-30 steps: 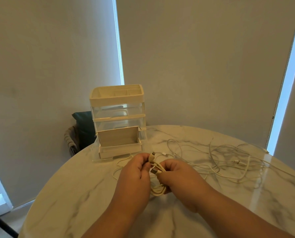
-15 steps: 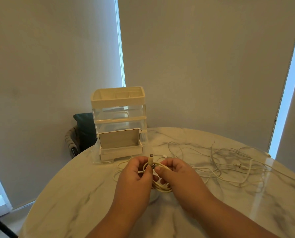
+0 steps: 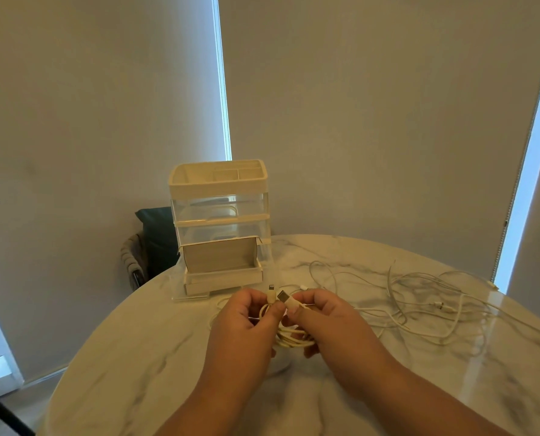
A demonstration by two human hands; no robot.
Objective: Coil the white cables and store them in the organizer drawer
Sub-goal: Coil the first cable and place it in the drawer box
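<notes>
Beside the slim plug (image 3: 271,294) the wider metal plug (image 3: 283,296) now stands up between the thumbs, where half a second ago only one end showed above the hands, which have barely shifted. One round marbled tabletop (image 3: 136,372) carries everything. One organizer (image 3: 219,221) stands at its 11 o'clock edge: one divided tray (image 3: 218,179) on top, two clear drawers (image 3: 219,207) pushed in beneath, and one lowest drawer (image 3: 223,280) pulled out toward the person. One tangle of loose white cables (image 3: 419,306) sprawls from 1 to 3 o'clock; how many make it up I cannot tell. Two hands meet close together toward 6 o'clock. The left hand (image 3: 240,328) pinches one coiled white cable (image 3: 293,339) near its top, and the right hand (image 3: 334,325) grips the same coil from its 3 o'clock side, fingers curled under the loops. Both plugs, two in all, poke up at the coil's 12 o'clock.
</notes>
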